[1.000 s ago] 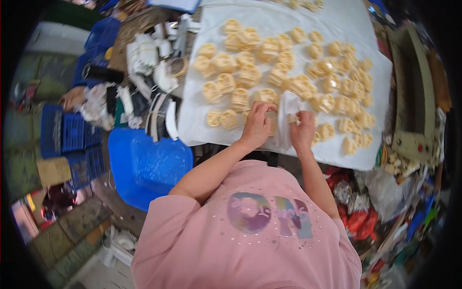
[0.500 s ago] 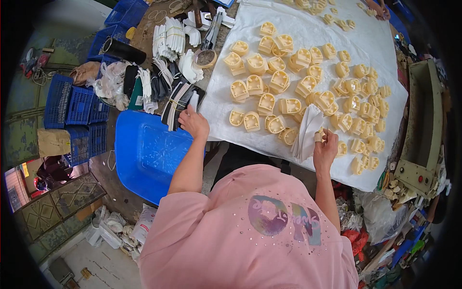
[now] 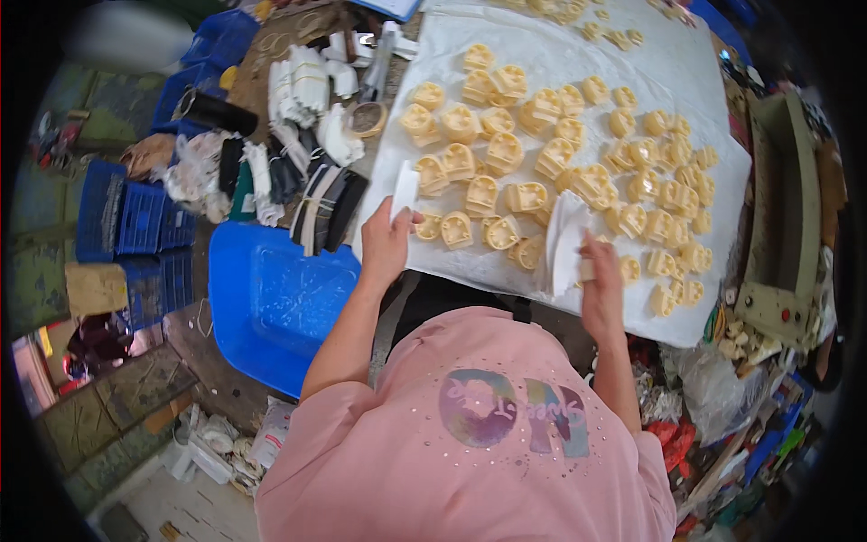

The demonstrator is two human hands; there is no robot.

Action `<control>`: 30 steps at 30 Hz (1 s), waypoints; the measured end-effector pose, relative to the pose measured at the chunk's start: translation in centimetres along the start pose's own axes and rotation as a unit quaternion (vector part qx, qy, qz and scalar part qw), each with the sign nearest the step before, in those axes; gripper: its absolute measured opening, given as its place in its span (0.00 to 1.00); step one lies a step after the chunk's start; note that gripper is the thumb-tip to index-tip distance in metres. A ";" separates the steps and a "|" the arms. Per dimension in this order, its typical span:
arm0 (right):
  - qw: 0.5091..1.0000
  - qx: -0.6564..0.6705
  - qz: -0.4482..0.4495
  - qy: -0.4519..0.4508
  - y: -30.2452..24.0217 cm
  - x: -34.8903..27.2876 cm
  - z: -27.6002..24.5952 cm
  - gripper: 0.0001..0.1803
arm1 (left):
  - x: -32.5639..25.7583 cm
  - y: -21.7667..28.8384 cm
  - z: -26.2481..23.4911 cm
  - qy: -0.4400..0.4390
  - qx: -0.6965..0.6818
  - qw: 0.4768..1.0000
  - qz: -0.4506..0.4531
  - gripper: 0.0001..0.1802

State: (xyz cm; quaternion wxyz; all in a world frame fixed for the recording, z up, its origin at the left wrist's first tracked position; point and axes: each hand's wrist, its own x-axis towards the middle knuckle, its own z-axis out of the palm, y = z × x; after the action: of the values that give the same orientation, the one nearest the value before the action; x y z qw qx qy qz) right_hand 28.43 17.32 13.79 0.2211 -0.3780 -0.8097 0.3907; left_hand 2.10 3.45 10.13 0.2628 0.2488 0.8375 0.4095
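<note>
My left hand (image 3: 386, 242) is closed on a narrow white strip (image 3: 405, 188), which points up and away over the near left edge of the white-covered table (image 3: 402, 248). Beside a fanned stack of white strips (image 3: 562, 242), my right hand (image 3: 603, 294) has its fingers bent around a small cream-coloured piece (image 3: 587, 269); its exact kind is unclear. The fingertips are at the stack's right side, and whether they press on it cannot be made out. Many cream-coloured rounded plastic parts (image 3: 482, 195) with hollow, ribbed insides lie spread beyond both hands.
At the left, banded bundles of black and white strips (image 3: 327, 210) lie next to a roll of tape (image 3: 368, 118). A blue tub (image 3: 271, 303) is below them. Blue crates (image 3: 149, 210) are stacked farther left. A long greenish metal housing (image 3: 778, 208) stands at the right.
My left hand has moved right, from the black strip bundle to the table edge, carrying the white strip. The right hand stays beside the white stack. The whole view has shifted slightly.
</note>
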 end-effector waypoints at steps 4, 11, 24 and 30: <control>0.993 0.003 -0.065 -0.099 -5.0 1.3 0.6 0.30 | -2.8 6.3 3.0 -0.180 -0.193 0.963 0.055 0.12; 0.984 -0.156 -0.073 -0.045 -5.5 1.5 -0.1 0.21 | -5.2 8.7 6.4 -0.280 -0.228 0.930 0.071 0.12; 0.997 0.080 -0.015 0.016 -3.2 -0.5 -0.8 0.21 | -7.4 10.4 8.8 -0.361 -0.335 0.870 -0.014 0.15; 0.898 0.436 0.048 -0.045 -2.0 -1.4 -1.1 0.20 | -7.0 10.9 9.5 -0.406 -0.474 0.767 -0.147 0.19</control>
State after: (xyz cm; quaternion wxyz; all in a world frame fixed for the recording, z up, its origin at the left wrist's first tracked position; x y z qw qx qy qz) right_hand 29.15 15.93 16.00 0.3076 -0.2641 -0.5482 0.7315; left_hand 15.63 10.23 15.70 0.7196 0.1097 0.3783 0.5719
